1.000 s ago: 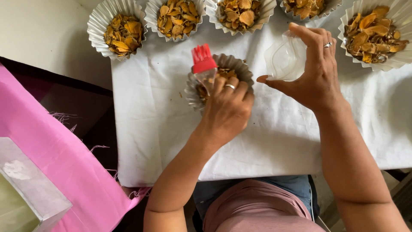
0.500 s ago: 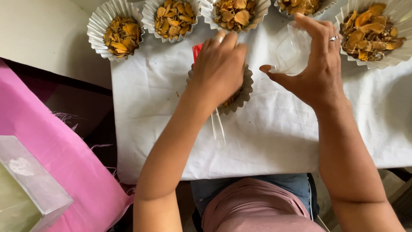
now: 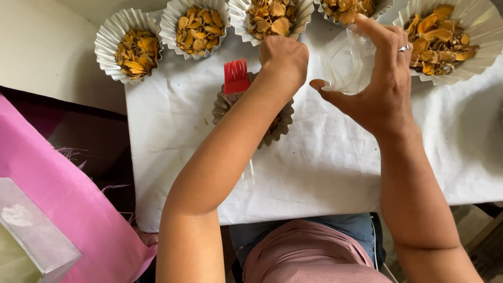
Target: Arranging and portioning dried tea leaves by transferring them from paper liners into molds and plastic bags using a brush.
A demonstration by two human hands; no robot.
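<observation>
Two bare hands work over a white-covered tabletop [image 3: 325, 167]: the left hand [image 3: 283, 57] is curled into a loose fist at the far side of the cloth, just below a filled paper cup, and what it grips, if anything, cannot be told. The right hand [image 3: 385, 84], ring on one finger, is spread partly open, thumb and fingers cradling a small clear plastic container [image 3: 348, 60] tilted on its side above the cloth.

Under the left forearm sits a darker fluted paper cup [image 3: 272, 128], mostly hidden, holding some of the same dried chips. A brush with red bristles [image 3: 237, 77] and a clear handle lies across it, bristles pointing away from the person.

Five white fluted paper cups [image 3: 112, 36] line the far edge of the tabletop, each heaped with orange-brown dried slices [image 3: 198, 29].

Pink fabric [image 3: 68, 204] with frayed edges lies at the left, off the white cloth.
</observation>
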